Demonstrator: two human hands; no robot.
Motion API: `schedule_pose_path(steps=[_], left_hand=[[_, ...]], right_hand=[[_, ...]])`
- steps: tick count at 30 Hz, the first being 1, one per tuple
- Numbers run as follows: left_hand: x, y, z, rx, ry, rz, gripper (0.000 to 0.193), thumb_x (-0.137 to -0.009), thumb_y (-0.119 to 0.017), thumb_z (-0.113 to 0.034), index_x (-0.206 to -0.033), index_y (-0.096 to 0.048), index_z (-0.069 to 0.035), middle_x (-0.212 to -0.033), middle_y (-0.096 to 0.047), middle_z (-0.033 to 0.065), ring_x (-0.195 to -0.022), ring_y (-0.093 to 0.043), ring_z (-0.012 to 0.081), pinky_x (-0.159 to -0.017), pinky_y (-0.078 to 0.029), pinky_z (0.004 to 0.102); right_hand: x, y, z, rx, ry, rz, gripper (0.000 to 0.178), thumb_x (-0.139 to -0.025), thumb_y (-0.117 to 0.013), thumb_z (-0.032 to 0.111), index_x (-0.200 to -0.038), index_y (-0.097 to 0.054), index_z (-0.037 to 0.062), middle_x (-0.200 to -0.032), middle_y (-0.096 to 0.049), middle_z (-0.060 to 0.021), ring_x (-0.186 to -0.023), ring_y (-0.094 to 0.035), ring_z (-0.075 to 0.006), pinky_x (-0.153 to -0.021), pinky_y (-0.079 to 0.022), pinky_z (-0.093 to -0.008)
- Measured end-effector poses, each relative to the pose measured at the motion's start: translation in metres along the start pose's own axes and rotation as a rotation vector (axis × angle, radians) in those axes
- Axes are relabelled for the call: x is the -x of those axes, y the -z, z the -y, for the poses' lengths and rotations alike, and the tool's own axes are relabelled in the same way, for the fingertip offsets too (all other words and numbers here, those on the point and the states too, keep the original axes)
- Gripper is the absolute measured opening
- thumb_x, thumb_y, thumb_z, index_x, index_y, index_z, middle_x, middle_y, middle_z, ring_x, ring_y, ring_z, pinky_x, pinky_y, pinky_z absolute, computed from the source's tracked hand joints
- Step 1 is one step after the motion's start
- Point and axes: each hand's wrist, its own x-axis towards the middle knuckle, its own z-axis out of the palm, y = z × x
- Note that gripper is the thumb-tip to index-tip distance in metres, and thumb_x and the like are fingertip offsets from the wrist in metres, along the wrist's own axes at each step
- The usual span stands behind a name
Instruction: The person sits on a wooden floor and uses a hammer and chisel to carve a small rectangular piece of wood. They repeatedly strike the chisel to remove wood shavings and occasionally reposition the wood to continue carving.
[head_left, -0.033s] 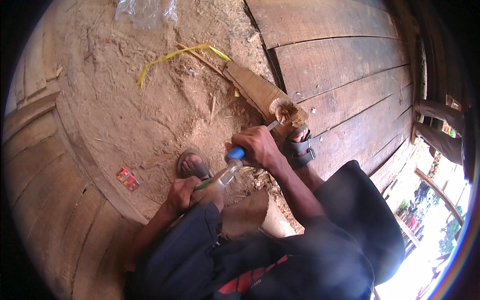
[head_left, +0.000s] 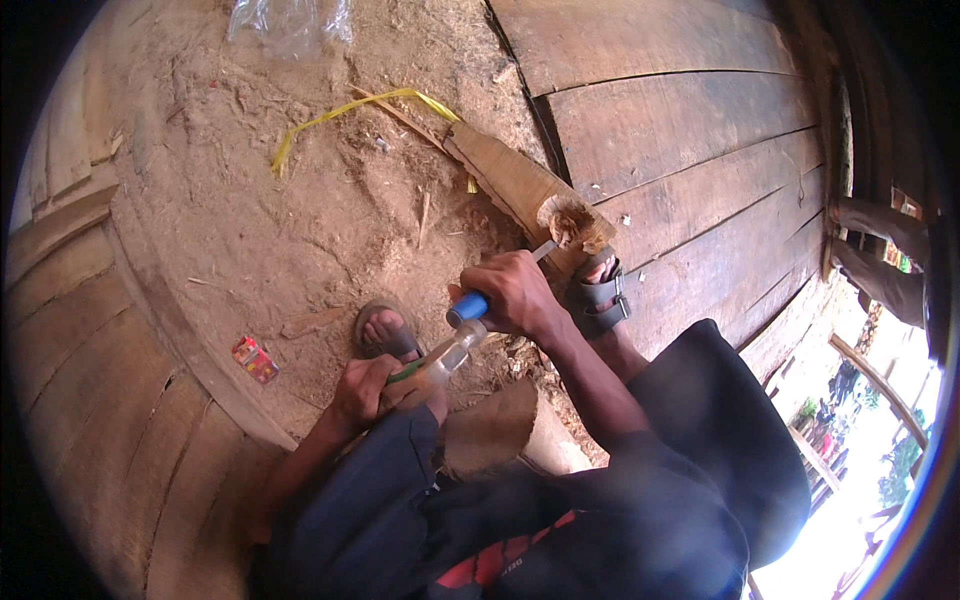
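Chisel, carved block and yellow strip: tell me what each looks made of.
Chisel in the right hand: a bright, metal-looking blade and a smooth blue handle, probably plastic. Carved block: raw unfinished wood, with pale fresh cuts and shavings at its end. Yellow strip: thin, glossy and kinked, likely plastic strapping.

**Around the sawdust floor**

A crumpled clear plastic bag [head_left: 290,25] lies at the top edge on pale sawdust-strewn ground [head_left: 250,200]. A thin yellow plastic strip [head_left: 345,108] curls below it. A small red printed packet [head_left: 255,360] lies near the curved wooden boards [head_left: 90,330]. Broad dark wooden planks [head_left: 680,110] fill the right.
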Motion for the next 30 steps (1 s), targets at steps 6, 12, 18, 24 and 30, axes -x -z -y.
schedule_pose_path(steps=[6,12,18,24,30], left_hand=[[0.018,-0.007,0.006,0.041,0.157,-0.014,0.025,-0.087,-0.065,-0.026,-0.096,-0.062,-0.003,-0.072,-0.060,0.0121,-0.059,-0.062,0.0267,-0.055,-0.049,0.0417],[0.019,-0.007,0.010,-0.104,0.188,0.064,0.043,-0.091,-0.054,-0.042,-0.098,-0.063,-0.001,-0.080,-0.063,0.0141,-0.066,-0.064,0.0273,-0.056,-0.049,0.0420],[-0.004,0.004,-0.002,-0.068,0.020,0.040,0.022,-0.091,-0.061,-0.023,-0.088,-0.054,-0.002,-0.069,-0.059,0.0132,-0.060,-0.063,0.0329,-0.053,-0.049,0.0389],[0.002,-0.012,-0.002,0.065,-0.067,-0.079,0.022,-0.095,-0.056,-0.023,-0.092,-0.058,-0.001,-0.077,-0.060,0.0127,-0.062,-0.062,0.0301,-0.055,-0.049,0.0386],[0.032,-0.003,0.006,0.221,0.245,-0.074,0.022,-0.089,-0.063,-0.026,-0.091,-0.057,-0.004,-0.074,-0.058,0.0100,-0.058,-0.061,0.0287,-0.051,-0.047,0.0379]], right_hand=[[0.001,-0.003,-0.002,-0.007,0.005,0.003,0.014,-0.071,-0.072,0.018,-0.070,-0.059,0.0105,-0.061,-0.058,-0.0089,-0.058,-0.060,-0.0312,-0.053,-0.045,-0.0427],[0.005,-0.001,-0.003,0.009,0.024,-0.053,0.027,-0.077,-0.071,0.015,-0.061,-0.050,0.0078,-0.054,-0.049,-0.0093,-0.052,-0.054,-0.0309,-0.050,-0.042,-0.0418],[0.004,-0.003,-0.004,0.001,0.012,0.022,0.014,-0.069,-0.071,0.017,-0.069,-0.058,0.0117,-0.061,-0.057,-0.0077,-0.058,-0.059,-0.0305,-0.053,-0.044,-0.0421],[0.006,-0.008,-0.007,-0.002,0.009,0.085,0.015,-0.064,-0.071,0.017,-0.075,-0.062,0.0141,-0.064,-0.061,-0.0066,-0.062,-0.062,-0.0306,-0.055,-0.045,-0.0426],[0.003,-0.004,-0.005,-0.016,0.011,0.095,0.015,-0.064,-0.071,0.016,-0.076,-0.063,0.0144,-0.065,-0.061,-0.0061,-0.064,-0.062,-0.0304,-0.057,-0.046,-0.0419]])
